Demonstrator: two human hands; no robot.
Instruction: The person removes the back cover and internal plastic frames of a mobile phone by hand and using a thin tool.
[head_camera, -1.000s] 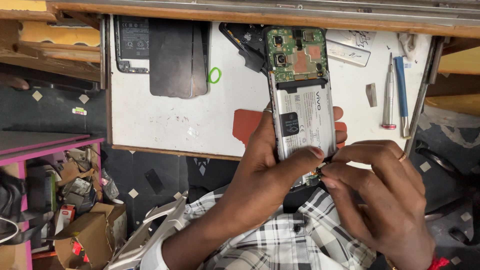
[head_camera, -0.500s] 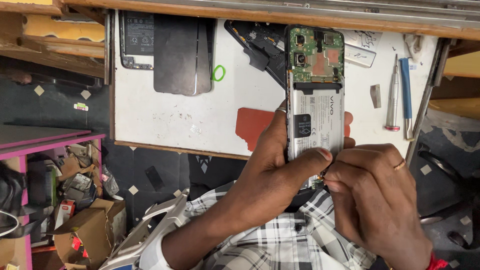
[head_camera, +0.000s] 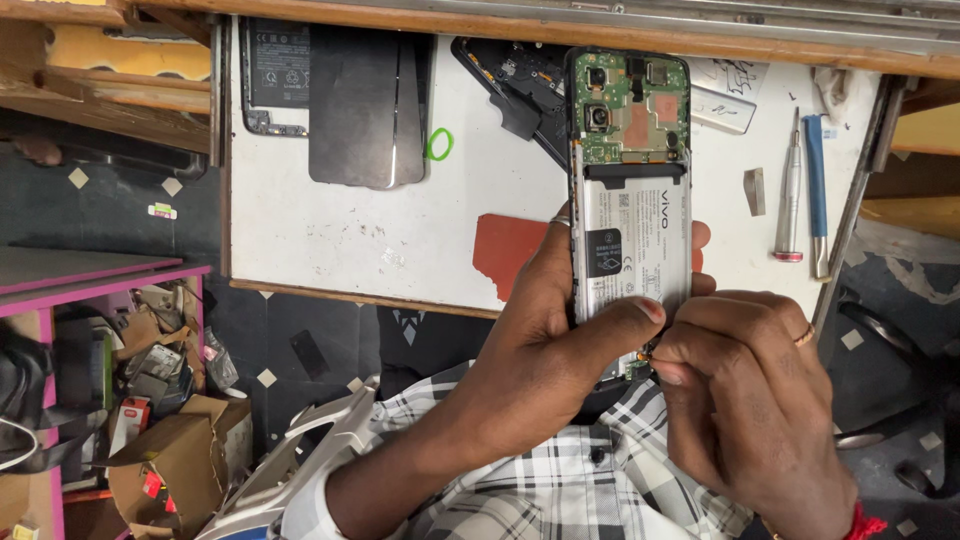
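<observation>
The left hand (head_camera: 545, 345) is wrapped around an opened smartphone (head_camera: 630, 190), fingers behind it and the thumb pressed across the lower front of its grey battery (head_camera: 632, 245). The phone has no back cover, so the green circuit board (head_camera: 630, 110) with its camera lenses shows at the top end. It is held up above the white surface (head_camera: 330, 240), upright in the view, top end away from the person. The right hand (head_camera: 745, 400) is curled tight at the phone's bottom edge, fingertips pinched together at something small there (too small to make out), touching the left thumb. A ring sits on one of its fingers.

Under the phone lies a red patch (head_camera: 505, 250) on the surface. Further left a dark phone back cover (head_camera: 365, 105) lies over another opened phone (head_camera: 275, 75), with a small green ring (head_camera: 439, 144) just beside it. A black phone frame (head_camera: 510, 85) lies behind the held phone. To the right are a silver screwdriver (head_camera: 790, 185) and a blue tool (head_camera: 817, 195), side by side. The person wears a checked shirt (head_camera: 560, 490)
</observation>
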